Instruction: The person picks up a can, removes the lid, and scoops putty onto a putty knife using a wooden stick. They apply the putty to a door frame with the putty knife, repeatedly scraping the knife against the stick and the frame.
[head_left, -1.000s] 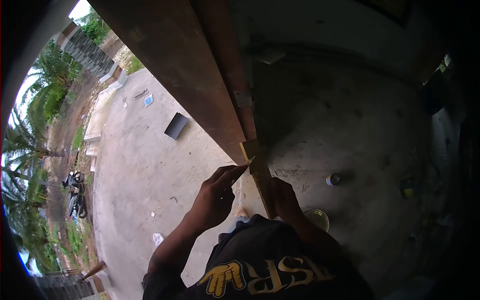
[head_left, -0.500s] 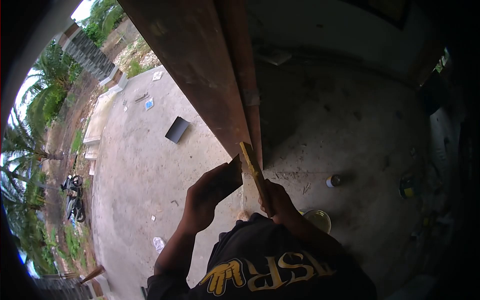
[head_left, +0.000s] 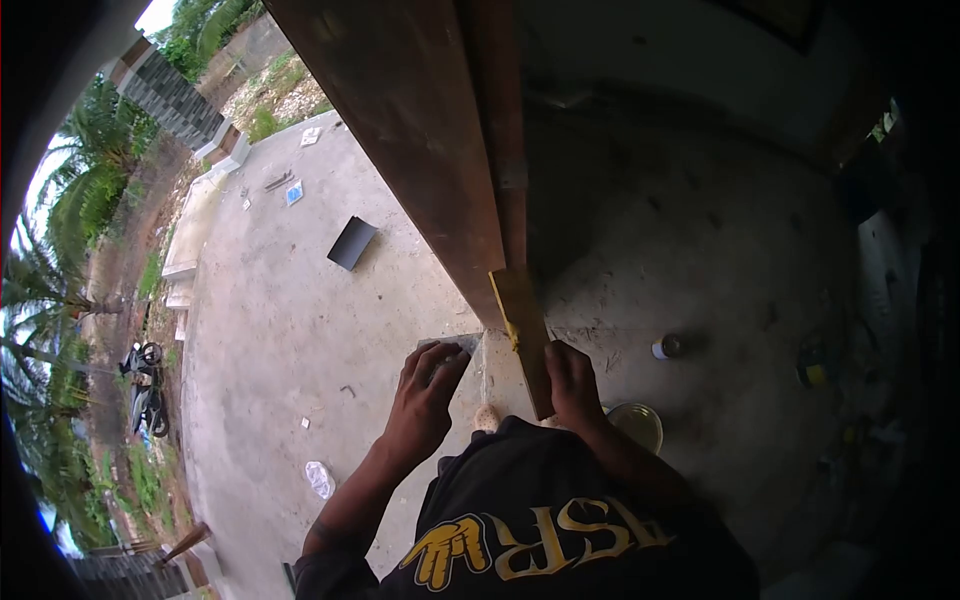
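My left hand [head_left: 422, 395] is closed around a thin, flat scraper [head_left: 463, 343], whose greyish face shows past the fingers. Most of that tool is hidden under the hand. My right hand [head_left: 573, 385] grips the lower right side of a narrow board [head_left: 530, 365], tilted with its upper end near the door frame. A lump of yellow putty [head_left: 513, 336] clings to the board's left edge. Just beyond both hands rises the brown wooden door frame [head_left: 410, 130]; the board's upper end overlaps its lower part in view.
On the concrete floor [head_left: 270, 300] lie a dark folded sheet [head_left: 352, 243], a blue-and-white packet [head_left: 294, 193] and a crumpled white wrapper [head_left: 319, 479]. To my right are a small can [head_left: 666, 347] and a round open tin [head_left: 637, 428]. A motorcycle [head_left: 147, 390] stands outside.
My left hand has turned over and drawn back from the board with the scraper. The board in my right hand has rotated, showing more of its broad face.
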